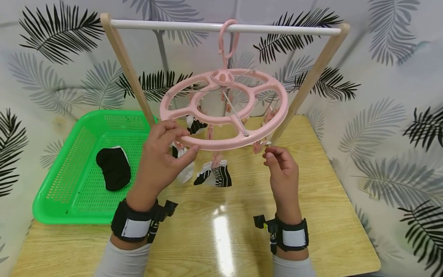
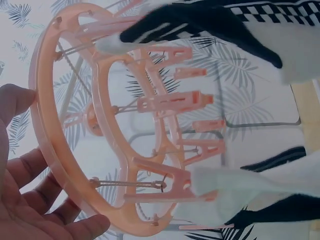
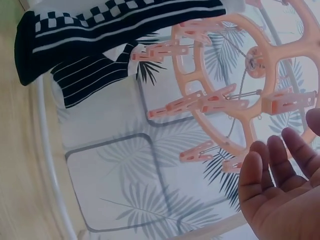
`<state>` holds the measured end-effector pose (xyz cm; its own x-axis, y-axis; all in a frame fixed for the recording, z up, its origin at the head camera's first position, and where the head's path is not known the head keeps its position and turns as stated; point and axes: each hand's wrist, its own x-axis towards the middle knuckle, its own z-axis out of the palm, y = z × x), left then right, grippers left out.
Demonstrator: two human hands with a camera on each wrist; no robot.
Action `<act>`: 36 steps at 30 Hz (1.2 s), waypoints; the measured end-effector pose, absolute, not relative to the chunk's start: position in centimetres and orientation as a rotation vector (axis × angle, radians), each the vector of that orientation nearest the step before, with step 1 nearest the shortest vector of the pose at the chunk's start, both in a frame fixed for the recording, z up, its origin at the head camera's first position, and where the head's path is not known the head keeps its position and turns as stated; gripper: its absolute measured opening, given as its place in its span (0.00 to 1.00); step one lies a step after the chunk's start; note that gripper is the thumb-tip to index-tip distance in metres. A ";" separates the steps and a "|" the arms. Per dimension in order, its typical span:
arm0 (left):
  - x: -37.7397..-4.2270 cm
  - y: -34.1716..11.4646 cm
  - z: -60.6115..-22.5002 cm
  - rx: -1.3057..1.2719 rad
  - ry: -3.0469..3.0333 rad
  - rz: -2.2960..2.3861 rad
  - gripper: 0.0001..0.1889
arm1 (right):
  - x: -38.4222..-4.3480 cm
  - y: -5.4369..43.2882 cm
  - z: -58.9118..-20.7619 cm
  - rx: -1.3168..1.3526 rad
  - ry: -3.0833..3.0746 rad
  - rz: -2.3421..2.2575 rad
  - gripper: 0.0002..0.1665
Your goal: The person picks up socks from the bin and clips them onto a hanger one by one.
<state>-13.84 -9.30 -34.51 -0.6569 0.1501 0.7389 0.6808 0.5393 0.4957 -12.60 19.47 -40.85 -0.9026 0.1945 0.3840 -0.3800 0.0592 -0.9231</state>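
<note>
My left hand [image 1: 155, 159] grips the near-left rim of a pink round clip hanger [image 1: 221, 144], thumb below and fingers over the top. Black-and-white patterned socks [image 1: 221, 175] dangle from a clip at the hanger's front. Other socks [image 1: 186, 173] hang close by the left hand, and another sock [image 1: 197, 126] hangs farther back. At the front right, my right hand [image 1: 284, 169] is raised beside a pink clothespin [image 1: 257, 147]. In the right wrist view its fingers are loosely bent just under a clothespin [image 3: 290, 102], with nothing visible between them and the thumb.
The hanger's hook [image 1: 221, 46] loops over a white rod [image 1: 166, 25] between two wooden posts [image 1: 128, 65]. A green basket [image 1: 52, 200] stands on the left of the wooden table [image 1: 332, 231], with black socks [image 1: 113, 168] inside. A leaf-patterned backdrop surrounds the table.
</note>
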 end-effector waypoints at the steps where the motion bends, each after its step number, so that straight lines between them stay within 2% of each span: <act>1: -13.9 -9.4 -34.4 -0.677 -2.134 -1.068 0.16 | -12.7 19.5 -40.7 0.197 -1.943 1.891 0.12; 12: -14.2 -10.9 -33.5 -0.767 -2.222 -1.012 0.15 | -14.0 20.2 -39.6 0.437 -2.064 1.803 0.22; 36: -14.6 -12.4 -32.7 -0.846 -2.302 -0.995 0.14 | -15.5 20.5 -38.9 0.758 -2.177 1.989 0.25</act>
<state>-14.64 -12.41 -32.74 -0.6876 0.3441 0.6394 0.7015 0.5421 0.4626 -15.53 20.48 -38.88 -0.8716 -0.2922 0.3936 -0.4183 0.0247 -0.9080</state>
